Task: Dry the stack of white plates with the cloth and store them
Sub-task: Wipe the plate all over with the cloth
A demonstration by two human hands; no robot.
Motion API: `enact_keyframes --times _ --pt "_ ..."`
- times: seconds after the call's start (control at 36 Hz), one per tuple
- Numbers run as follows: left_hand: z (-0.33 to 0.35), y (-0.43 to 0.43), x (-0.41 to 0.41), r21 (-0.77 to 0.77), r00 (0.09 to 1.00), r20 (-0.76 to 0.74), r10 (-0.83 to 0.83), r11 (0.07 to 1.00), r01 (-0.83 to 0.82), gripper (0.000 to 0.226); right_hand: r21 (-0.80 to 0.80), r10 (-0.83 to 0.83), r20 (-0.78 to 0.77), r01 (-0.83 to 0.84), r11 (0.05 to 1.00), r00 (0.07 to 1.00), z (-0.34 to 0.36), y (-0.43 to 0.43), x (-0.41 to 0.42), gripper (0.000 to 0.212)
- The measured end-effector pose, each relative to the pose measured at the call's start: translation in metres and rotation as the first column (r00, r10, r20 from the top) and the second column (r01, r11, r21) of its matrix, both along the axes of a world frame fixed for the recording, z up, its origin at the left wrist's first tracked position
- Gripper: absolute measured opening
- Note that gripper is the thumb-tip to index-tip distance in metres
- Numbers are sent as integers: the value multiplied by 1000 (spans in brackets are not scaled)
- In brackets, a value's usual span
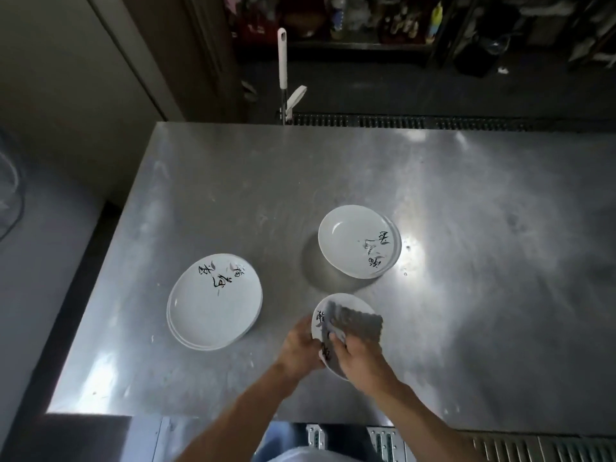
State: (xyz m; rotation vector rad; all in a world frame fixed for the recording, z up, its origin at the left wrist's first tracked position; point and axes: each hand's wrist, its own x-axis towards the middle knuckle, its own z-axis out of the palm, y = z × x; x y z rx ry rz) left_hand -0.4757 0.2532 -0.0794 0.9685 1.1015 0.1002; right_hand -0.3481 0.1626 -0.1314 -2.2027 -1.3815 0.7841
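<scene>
Grey cloth (pixel 361 323) pinched in right grip (pixel 359 357), pressed on white plate (pixel 348 300) clasped by left grip (pixel 300 348).

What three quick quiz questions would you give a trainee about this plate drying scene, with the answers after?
1. True or false: the grey cloth lies on the held plate.
2. Which hand holds the cloth: A left, B right?
3. How many plate piles stand on the steel table?
Key: 1 true; 2 B, the right hand, while the left hand grips the plate; 3 two, the left pile and the right pile.
</scene>
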Motion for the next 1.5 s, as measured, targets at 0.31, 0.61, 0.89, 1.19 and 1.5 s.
enact_keyframes --times 0.31,0.61,0.89,1.19,1.5 --pt "-24 4 -21 -128 999 48 14 992 -8 62 -12 3 106 -2 1000 994 -17 -24 6 51" --pt "-30 13 -22 -131 998 14 63 990 -60 54 -22 285 -83 -288 957 955 -10 -24 -3 52" --pt "-29 10 -26 -166 999 30 -44 985 48 64 -132 -38 68 46 990 997 -20 1 5 40" --pt "-30 19 -27 -187 999 -54 -3 982 -7 33 -137 -68 -72 58 989 995 -13 5 0 42" --pt "-26 30 -34 -153 962 -27 -270 953 263 41 -17 206 -287 -220 975 936 -4 8 -11 42"
